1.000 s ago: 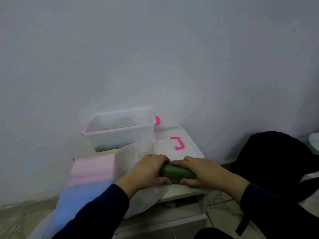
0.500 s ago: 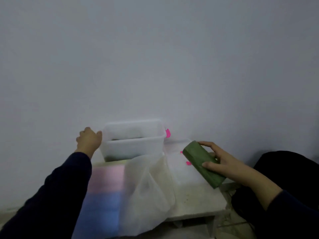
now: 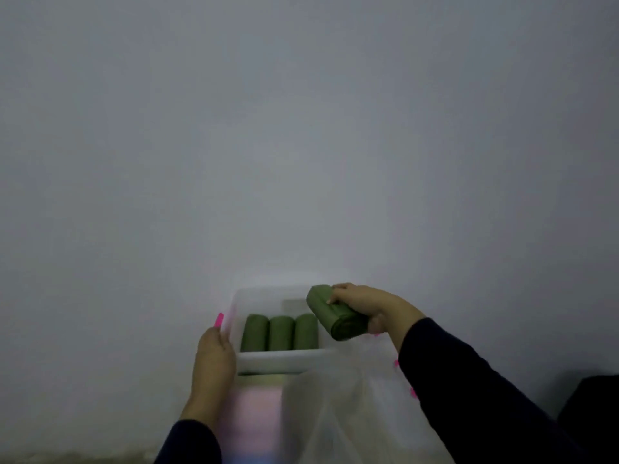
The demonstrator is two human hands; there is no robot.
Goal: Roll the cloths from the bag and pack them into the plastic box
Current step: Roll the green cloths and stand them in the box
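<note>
I see the rolled green cloth (image 3: 336, 313) tilted above the right end of the plastic box (image 3: 278, 360), my right hand (image 3: 368, 304) curled round it. My left hand (image 3: 214, 354) grips the box's left wall. I count three green rolls (image 3: 279, 333) side by side inside, one translucent bag (image 3: 345, 413) just in front

No text, label, brand, number or sign can be read anywhere in the view.
</note>
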